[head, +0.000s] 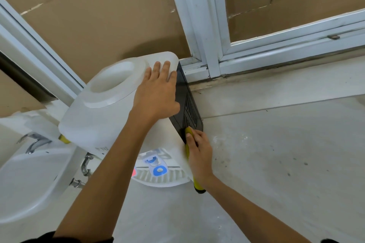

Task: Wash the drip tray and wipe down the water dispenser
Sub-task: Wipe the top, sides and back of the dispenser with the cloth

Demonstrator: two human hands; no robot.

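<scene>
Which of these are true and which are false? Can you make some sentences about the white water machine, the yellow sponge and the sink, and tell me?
1. The left hand lies flat on top of the white plastic water dispenser. True.
2. The right hand holds a blue cloth. False: it grips a yellow sponge.
3. The sponge is against the dispenser's black vented back panel. True.
4. A big water bottle stands in the dispenser's top. False: the round opening is empty.
5. A white ceramic sink with a metal tap is left of the dispenser. True.
</scene>
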